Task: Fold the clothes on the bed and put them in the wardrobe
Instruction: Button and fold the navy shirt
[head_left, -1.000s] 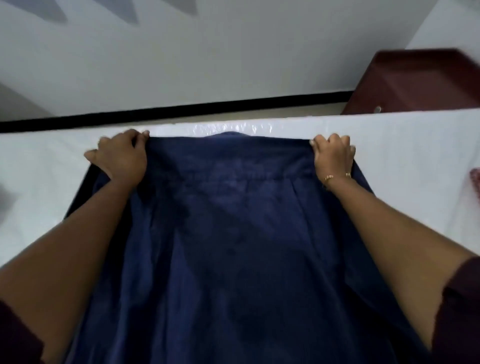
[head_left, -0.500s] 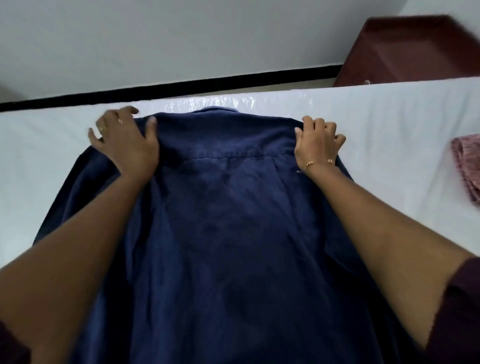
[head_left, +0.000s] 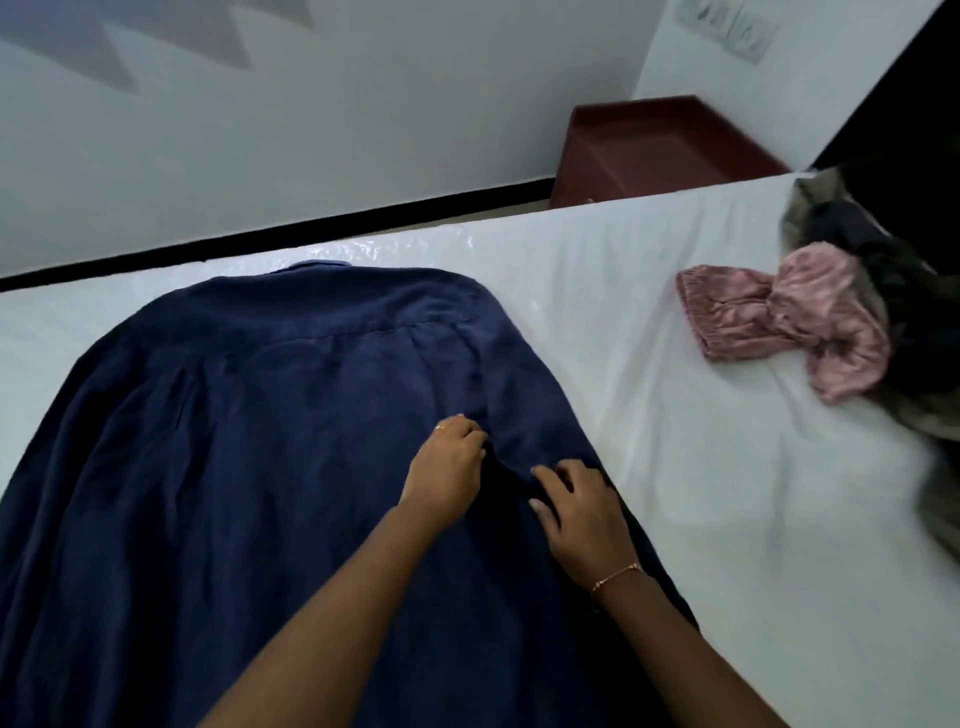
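I see a navy shirt (head_left: 249, 467) spread back-up on the bed (head_left: 701, 467), collar end toward the far edge by the wall, body running down toward me and out of the bottom of the view; the white sheet shows on both sides of it. Both hands sit close together on the right side of the shirt, near where the right sleeve meets the body. My left hand (head_left: 447, 467) has its fingers curled down into the fabric, bunching a small fold at the fingertips, looks like it pinches the cloth; a ring shows on one finger. My right hand (head_left: 576, 512) lies just beside it, palm down on the sleeve area, fingers loosely spread and bent, tips touching the cloth; I cannot tell if it grips anything or only rests there. A thin bracelet (head_left: 615, 577) is on the right wrist. Both forearms come in from the bottom, bare. To the right on the bed, well apart from the shirt, a pink garment (head_left: 769, 322) lies crumpled, and touching its right side is a heap of dark and grey-patterned clothes (head_left: 893, 291) running out of frame at the right edge. Beyond the bed, a dark red cabinet (head_left: 660, 150) stands against the white wall (head_left: 363, 104), a black skirting line (head_left: 311, 228) runs along the wall base, and a switch plate (head_left: 727, 26) is up in the top right corner, blurred
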